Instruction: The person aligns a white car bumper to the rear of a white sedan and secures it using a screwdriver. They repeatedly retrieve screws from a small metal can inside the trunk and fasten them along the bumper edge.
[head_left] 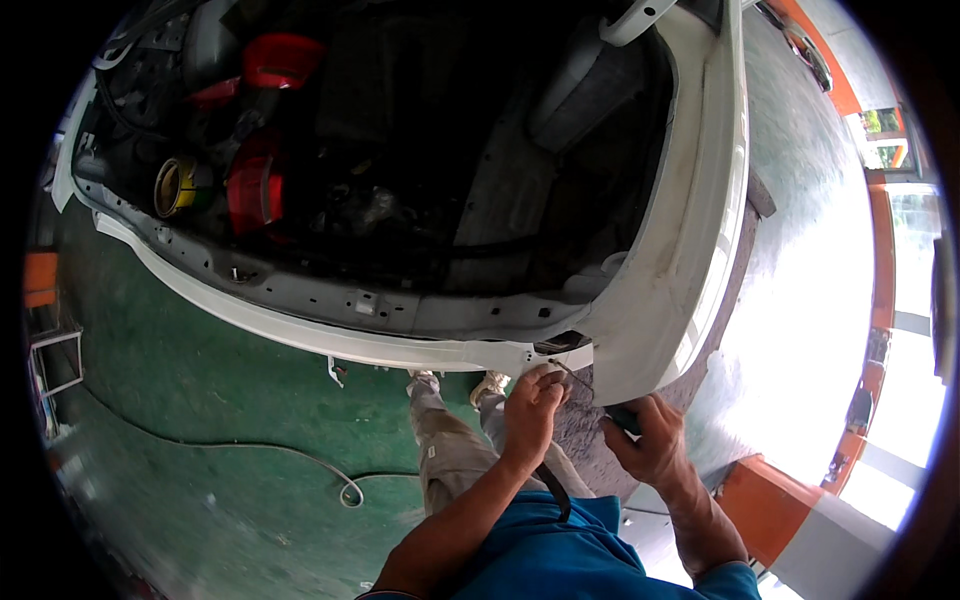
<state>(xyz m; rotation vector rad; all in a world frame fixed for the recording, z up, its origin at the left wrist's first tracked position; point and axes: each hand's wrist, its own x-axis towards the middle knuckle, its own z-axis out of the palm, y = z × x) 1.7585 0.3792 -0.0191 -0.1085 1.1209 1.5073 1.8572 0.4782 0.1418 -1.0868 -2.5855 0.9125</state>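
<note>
Seen from the head camera, the person stands at the open rear of a white car point(660, 300), looking down into its dark trunk.

The left hand point(532, 408) is raised to the lower edge of the white body panel point(400, 345), just under a dark opening at the corner. Its fingers are curled narrow and pinch the tip end of a thin screwdriver point(590, 392) against the panel. The right hand point(652, 440) is closed around the dark handle of that screwdriver, a little lower and to the right, so the thin shaft runs slanting between the two hands. The hands are near each other but apart.

Inside the trunk lie red tail lights point(256, 190), one more red part higher up, and a yellow roll of tape point(176, 186) at the left side. A grey trim piece point(585, 90) leans at the upper right.

Below, the person's grey trousers and shoes point(490, 385) stand on a green floor point(200, 400), where a thin cable point(300, 460) curls across. The blue shirt point(560, 550) fills the lower edge.
</note>
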